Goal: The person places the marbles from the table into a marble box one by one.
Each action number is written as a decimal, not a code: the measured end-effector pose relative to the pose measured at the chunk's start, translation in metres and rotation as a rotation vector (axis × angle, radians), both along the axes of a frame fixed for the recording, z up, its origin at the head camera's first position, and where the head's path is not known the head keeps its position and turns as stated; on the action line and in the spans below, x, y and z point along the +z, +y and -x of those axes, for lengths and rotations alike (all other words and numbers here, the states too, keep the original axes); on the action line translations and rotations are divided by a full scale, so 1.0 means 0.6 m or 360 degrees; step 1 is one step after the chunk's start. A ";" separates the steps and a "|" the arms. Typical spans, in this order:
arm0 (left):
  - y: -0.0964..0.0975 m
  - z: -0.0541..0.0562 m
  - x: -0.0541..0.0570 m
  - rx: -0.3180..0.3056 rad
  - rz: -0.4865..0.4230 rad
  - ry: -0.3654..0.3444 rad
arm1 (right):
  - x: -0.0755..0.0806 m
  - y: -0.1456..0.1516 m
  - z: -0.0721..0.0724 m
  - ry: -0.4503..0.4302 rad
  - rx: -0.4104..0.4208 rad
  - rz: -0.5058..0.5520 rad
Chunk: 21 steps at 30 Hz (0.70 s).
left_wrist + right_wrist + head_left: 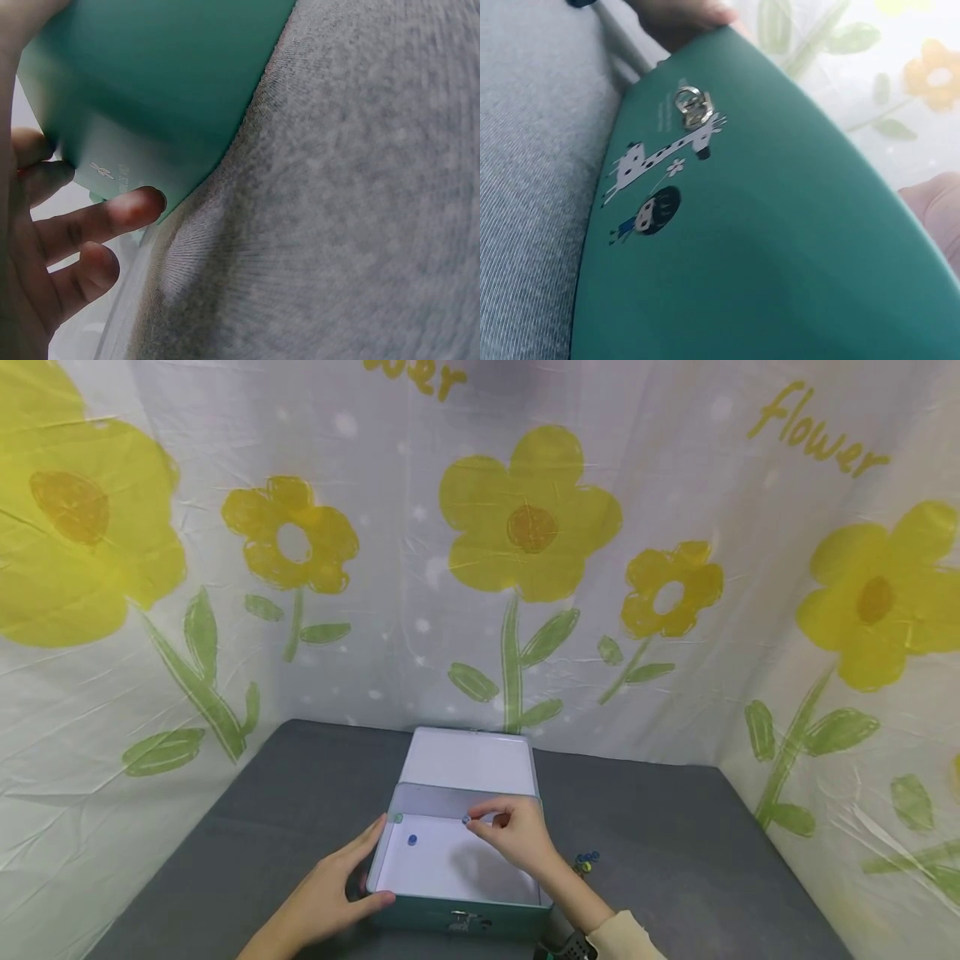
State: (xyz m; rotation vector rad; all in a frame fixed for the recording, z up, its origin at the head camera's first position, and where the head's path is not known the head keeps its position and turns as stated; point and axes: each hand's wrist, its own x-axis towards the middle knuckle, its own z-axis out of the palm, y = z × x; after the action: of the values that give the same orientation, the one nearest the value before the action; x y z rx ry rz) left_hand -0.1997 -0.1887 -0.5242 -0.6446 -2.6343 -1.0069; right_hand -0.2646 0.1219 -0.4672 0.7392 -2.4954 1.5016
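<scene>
A green metal box (461, 912) stands with its lid (472, 758) swung back, its white inside showing. My left hand (330, 881) holds the box at its left side, the thumb over the front corner and the fingers along the outer wall. Above the box floor, my right hand (517, 837) pinches a small bluish piece (466, 819) between thumb and fingertips; its kind is too small to tell. Inside lie a small blue piece (412, 840) and a small green piece (397, 818) in the far left corner. The right wrist view shows the box front (780, 202).
To the right of the box, a cluster of small blue and yellow-green pieces (585, 861) lies on the grey cloth-covered table (660, 843). A metal clasp (694, 107) sticks out from the box front. A flower-printed curtain (390, 635) hangs behind and at both sides.
</scene>
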 end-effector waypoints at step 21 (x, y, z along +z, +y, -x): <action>0.001 0.000 0.001 0.0012 0.0008 -0.0008 | 0.011 0.002 -0.011 0.0066 -0.0093 -0.0025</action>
State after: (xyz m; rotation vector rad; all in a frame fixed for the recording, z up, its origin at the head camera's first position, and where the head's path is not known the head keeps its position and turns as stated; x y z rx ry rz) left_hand -0.1994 -0.1883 -0.5234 -0.6339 -2.6421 -1.0018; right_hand -0.2579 0.1232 -0.4607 0.6862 -2.4787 1.4339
